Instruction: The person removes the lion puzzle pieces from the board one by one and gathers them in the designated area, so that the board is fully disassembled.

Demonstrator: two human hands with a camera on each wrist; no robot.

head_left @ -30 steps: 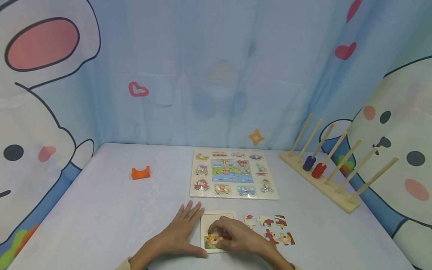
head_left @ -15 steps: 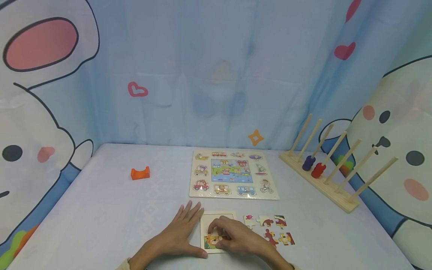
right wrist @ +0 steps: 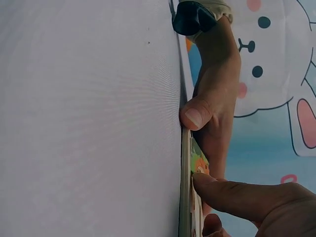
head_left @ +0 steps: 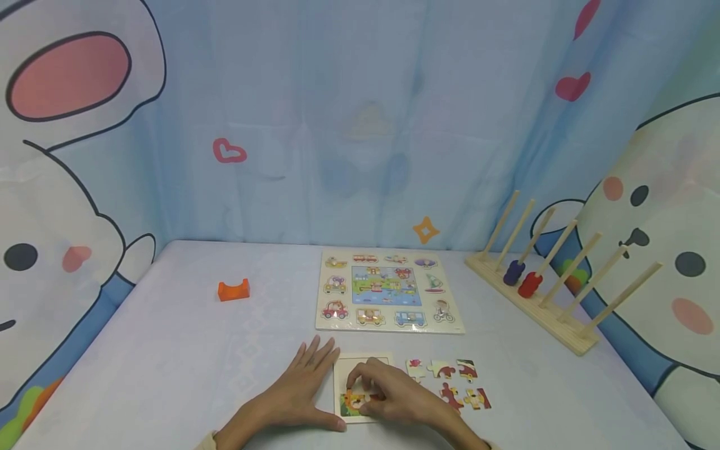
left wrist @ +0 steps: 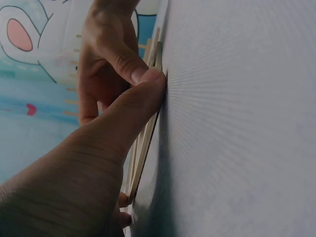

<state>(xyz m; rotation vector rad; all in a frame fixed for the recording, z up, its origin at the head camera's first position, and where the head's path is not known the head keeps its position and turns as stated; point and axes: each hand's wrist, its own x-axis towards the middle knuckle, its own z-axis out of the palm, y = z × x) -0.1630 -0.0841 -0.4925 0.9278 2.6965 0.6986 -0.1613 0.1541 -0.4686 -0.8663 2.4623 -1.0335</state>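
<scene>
You have the thing in hand at the lower centre of the head view: a square wooden puzzle tray (head_left: 360,367), pale cream, with a raised rim and a thin dark line inside it. Its bottom left corner carries a picture section (head_left: 354,402) in green and orange, showing an animal face with a mane. From the right wrist, the tray looks like a thin slab lying flat on the white bench (head_left: 169,362).

Your left hand (head_left: 300,387) lies spread, fingers straight, against the tray's left side, thumb at its lower left corner. Your right hand (head_left: 390,390) bends over the tray, index finger and thumb touching the picture section; you cannot tell whether they pinch a piece or only press. The two hands are apart.

Just right of the tray lie loose puzzle pieces (head_left: 451,395) in dark red, cream and yellow, one partly hidden by your right hand. Above the tray sits a larger picture board (head_left: 388,287) with vehicles around a blue central scene; any lettering on it is too small to read. An orange block (head_left: 234,290) rests at centre left, a wooden peg stand (head_left: 539,307) at right.
</scene>
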